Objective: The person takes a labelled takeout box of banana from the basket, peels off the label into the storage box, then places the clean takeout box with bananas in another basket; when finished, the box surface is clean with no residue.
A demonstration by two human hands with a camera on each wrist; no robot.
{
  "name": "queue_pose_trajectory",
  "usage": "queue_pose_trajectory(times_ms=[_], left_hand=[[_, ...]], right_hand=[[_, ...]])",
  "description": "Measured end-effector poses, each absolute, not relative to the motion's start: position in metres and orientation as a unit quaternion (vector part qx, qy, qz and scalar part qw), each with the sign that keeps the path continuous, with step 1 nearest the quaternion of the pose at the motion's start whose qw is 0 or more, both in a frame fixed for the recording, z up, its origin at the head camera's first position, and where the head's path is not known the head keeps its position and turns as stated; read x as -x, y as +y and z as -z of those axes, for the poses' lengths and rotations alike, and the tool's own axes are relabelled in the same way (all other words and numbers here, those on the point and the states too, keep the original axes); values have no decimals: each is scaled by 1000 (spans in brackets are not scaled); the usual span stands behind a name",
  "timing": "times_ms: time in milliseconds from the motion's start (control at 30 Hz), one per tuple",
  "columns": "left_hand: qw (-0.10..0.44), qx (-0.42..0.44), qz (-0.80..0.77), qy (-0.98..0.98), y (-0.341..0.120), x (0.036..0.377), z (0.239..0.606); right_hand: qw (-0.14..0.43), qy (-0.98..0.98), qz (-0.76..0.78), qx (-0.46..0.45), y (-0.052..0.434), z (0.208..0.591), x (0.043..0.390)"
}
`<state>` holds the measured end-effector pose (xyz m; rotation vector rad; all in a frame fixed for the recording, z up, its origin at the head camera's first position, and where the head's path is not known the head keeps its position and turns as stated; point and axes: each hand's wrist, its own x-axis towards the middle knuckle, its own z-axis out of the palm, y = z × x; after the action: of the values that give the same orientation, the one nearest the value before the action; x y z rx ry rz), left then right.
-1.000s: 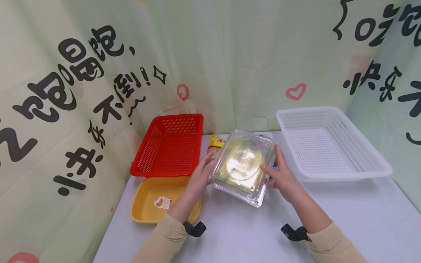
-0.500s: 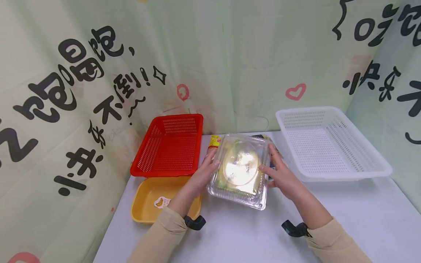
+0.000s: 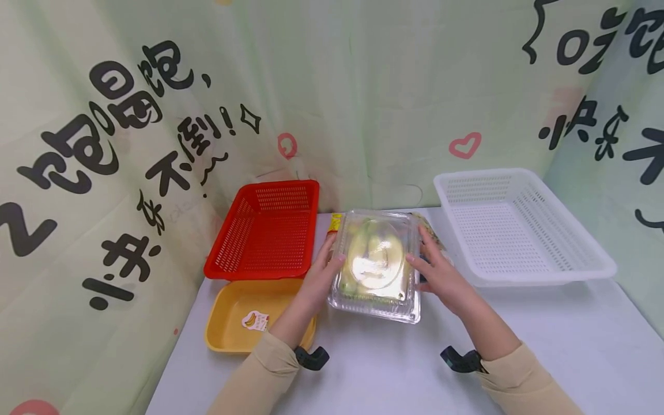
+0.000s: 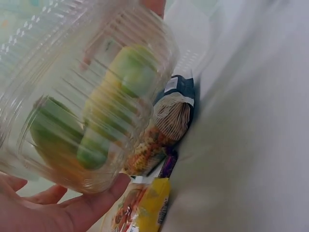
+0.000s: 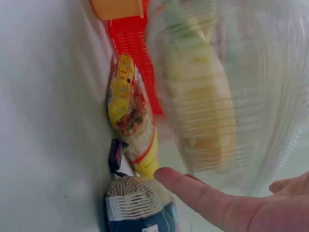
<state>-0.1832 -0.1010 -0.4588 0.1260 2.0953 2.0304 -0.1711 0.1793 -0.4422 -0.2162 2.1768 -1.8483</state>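
A clear plastic clamshell box (image 3: 374,264) with green and yellow fruit inside is held just above the white table (image 3: 394,369), between both hands. My left hand (image 3: 323,275) grips its left side, thumb on the lid edge. My right hand (image 3: 437,271) grips its right side. In the left wrist view the box (image 4: 87,101) fills the frame, with my left hand (image 4: 53,208) under it. In the right wrist view the box (image 5: 222,92) is above my right hand's fingers (image 5: 203,193).
A red basket (image 3: 270,229) stands at the back left, a yellow tray (image 3: 233,314) with a banana sticker in front of it. A white basket (image 3: 519,225) is at the right. Food packets lie behind the box: a yellow one (image 5: 133,116) and a dark noodle one (image 5: 140,205).
The box has tipped from a tilted pose to nearly level and moved a little lower and toward the back. Both hands stayed on its sides.
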Motion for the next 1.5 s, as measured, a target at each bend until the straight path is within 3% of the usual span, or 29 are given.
queue_pose_trajectory(times_ms=[433,1200,1500], left_hand=[[60,-3,-712,700,-102,178,458],[93,-1,-675,732,-128,190,428],[76,21,-660,747,-156,199,414]], right_hand=[[146,780,604,82,167,438,161],[153,776,605,91,139,422,179],[160,769,611,100,113,411,202]])
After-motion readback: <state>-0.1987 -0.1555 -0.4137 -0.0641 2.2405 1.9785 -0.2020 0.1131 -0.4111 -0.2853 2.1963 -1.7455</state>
